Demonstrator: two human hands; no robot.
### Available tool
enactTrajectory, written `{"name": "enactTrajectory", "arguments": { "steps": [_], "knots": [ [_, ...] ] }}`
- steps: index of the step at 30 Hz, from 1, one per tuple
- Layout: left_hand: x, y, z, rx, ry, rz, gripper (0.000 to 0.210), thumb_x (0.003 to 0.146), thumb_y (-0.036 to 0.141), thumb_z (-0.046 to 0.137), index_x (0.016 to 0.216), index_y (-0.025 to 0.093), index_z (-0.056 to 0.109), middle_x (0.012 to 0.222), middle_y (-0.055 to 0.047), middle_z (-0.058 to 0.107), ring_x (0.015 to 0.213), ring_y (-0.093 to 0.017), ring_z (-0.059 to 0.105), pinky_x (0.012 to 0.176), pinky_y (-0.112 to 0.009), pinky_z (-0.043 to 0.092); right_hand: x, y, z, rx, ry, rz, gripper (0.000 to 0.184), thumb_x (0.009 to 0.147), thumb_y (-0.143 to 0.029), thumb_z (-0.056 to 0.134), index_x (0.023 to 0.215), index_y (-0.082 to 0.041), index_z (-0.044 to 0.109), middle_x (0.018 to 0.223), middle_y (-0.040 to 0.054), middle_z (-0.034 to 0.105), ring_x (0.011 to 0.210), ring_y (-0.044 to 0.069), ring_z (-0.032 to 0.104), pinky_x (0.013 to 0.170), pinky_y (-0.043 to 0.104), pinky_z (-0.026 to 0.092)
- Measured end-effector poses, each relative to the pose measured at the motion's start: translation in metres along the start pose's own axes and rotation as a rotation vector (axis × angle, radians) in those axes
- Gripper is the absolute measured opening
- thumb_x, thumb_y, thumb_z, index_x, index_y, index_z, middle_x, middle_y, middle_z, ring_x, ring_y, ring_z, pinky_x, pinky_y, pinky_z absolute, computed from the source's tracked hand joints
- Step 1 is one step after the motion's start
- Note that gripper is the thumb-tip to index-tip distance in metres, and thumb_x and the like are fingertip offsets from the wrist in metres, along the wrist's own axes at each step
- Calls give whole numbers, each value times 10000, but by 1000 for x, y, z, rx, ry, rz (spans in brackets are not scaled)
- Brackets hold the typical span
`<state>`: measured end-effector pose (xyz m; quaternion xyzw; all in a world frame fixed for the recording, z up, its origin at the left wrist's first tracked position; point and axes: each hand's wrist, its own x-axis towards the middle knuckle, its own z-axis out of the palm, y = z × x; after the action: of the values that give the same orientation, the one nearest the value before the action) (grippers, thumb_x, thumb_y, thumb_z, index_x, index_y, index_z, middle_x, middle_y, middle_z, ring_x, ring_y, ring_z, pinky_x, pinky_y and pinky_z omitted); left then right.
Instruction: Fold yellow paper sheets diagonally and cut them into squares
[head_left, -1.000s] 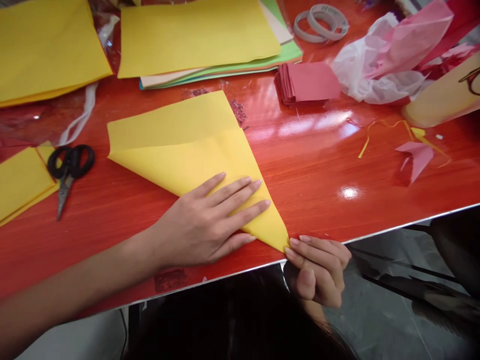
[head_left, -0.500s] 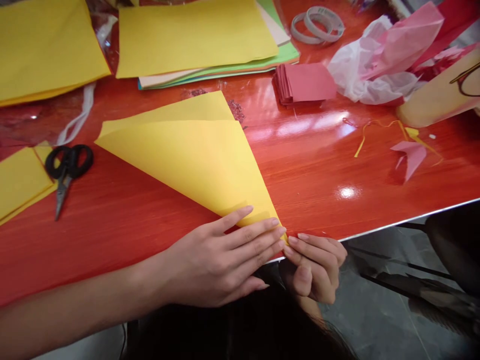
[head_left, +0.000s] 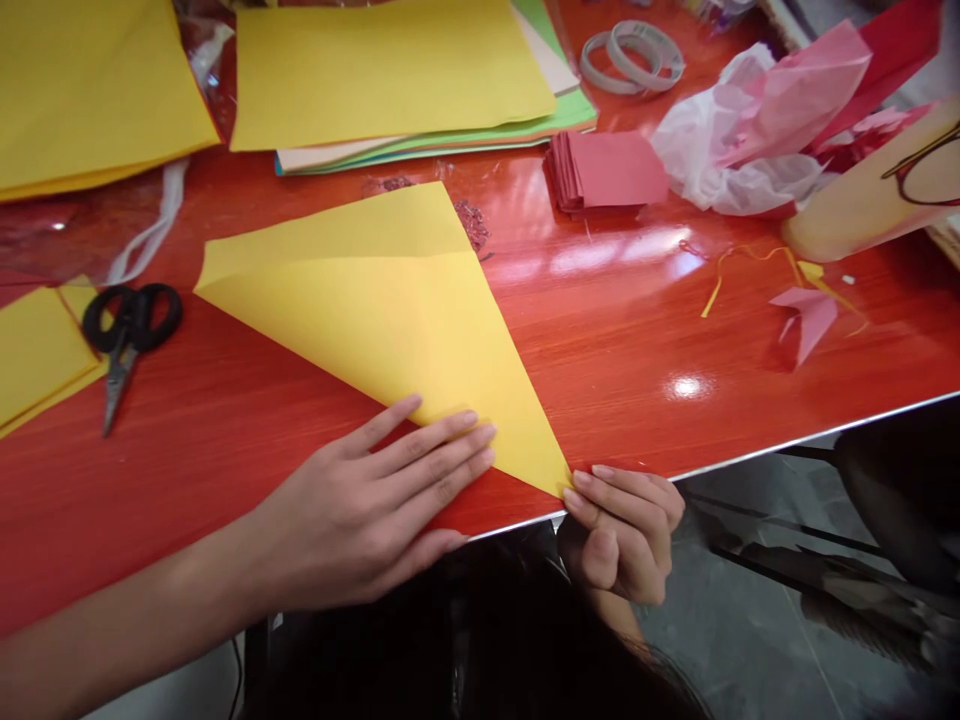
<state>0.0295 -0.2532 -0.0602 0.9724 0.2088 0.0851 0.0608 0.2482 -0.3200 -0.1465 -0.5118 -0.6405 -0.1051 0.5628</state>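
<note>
A sheet of yellow paper (head_left: 420, 320) lies on the red table, folded over diagonally, with its sharp corner near the table's front edge. My left hand (head_left: 390, 500) rests flat along the paper's lower folded edge, fingers stretched out. At the sharp corner, the curled fingers of my right hand (head_left: 630, 530) hold the paper's tip; the thumb is bent in below them. Left of the folded sheet lie black-handled scissors (head_left: 131, 325), partly over small yellow paper pieces (head_left: 45, 350).
Stacks of yellow sheets (head_left: 390, 75) lie at the back. Two tape rolls (head_left: 634, 55), a pile of red paper squares (head_left: 611, 170) and crumpled white and pink paper (head_left: 765, 120) are at the back right. Nearer lie pink scraps (head_left: 810, 315). The table's front edge (head_left: 787, 440) runs diagonally.
My left hand has slid left along the folded edge, away from the corner, and the fold lies flatter there. My right hand stays at the tip.
</note>
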Motion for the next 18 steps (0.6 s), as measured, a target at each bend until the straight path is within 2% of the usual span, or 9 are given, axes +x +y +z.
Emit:
{"name": "enactTrajectory", "arguments": {
  "steps": [6,11,15,18],
  "knots": [
    [-24,-15,-7,43,-13,-143,556,889,296,513,1403,149,360,1393,-63,460,1315,-227,390,1163,-422,189,1,2,3,6,60,-27,306,878,-172,448,622,-177,615,654,-1,661,664,156,622,643,346,440],
    [-52,-35,-7,135,55,-278,643,884,324,519,1455,214,243,1384,-50,475,1303,-246,407,1138,-457,231,0,3,6,12,77,-42,324,888,-179,447,609,-168,609,630,3,651,647,151,616,628,334,440],
    [-72,-46,-11,206,37,-440,600,915,305,453,1462,231,217,1446,-53,382,1323,-276,372,1117,-511,236,0,4,7,24,110,-55,311,867,-150,449,601,-163,610,626,7,648,639,151,610,626,334,442],
    [-81,-49,-15,218,8,-516,586,929,260,435,1462,242,193,1489,-18,296,1334,-285,349,1117,-540,223,-1,4,7,28,107,-50,301,856,-146,454,608,-161,623,630,10,650,638,155,613,629,343,443]
  ]
}}
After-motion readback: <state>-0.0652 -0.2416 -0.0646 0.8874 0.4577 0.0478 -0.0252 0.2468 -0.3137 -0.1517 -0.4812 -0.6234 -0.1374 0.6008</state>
